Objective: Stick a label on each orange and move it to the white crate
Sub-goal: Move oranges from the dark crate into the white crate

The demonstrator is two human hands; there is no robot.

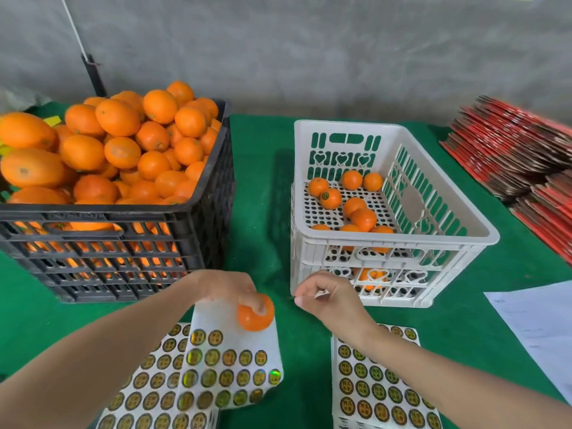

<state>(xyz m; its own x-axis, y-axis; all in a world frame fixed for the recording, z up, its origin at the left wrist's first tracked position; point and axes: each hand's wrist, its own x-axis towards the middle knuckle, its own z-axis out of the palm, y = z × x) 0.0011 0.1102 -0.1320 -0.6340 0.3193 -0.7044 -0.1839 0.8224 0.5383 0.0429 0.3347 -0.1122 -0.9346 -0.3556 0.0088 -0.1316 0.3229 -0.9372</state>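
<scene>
My left hand [230,289] grips a small orange [255,314] from above, holding it just over a partly used label sheet [232,366]. My right hand [325,297] hovers a little to the right of the orange with fingers curled and thumb and forefinger pinched together; whether a label is between them is too small to tell. The white crate [393,239] stands behind my right hand and holds several oranges, one of them [330,198] showing a dark round label. A black crate [117,243] at the left is heaped with unlabelled oranges [117,117].
More label sheets lie at the front: one stack [380,388] under my right forearm and another [154,394] under the loose sheet. Red flat cartons [510,150] are piled at the right. White paper [541,323] lies on the green cloth [263,181].
</scene>
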